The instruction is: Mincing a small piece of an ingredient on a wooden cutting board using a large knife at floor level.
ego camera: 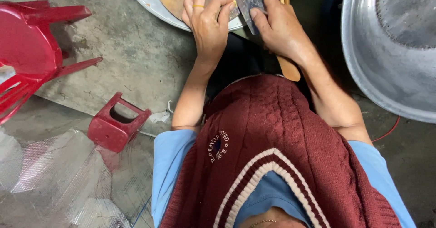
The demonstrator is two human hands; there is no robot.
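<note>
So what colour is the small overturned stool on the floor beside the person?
Red, all over. The plastic stool shows best in the head view, lying tipped on the concrete.
</note>
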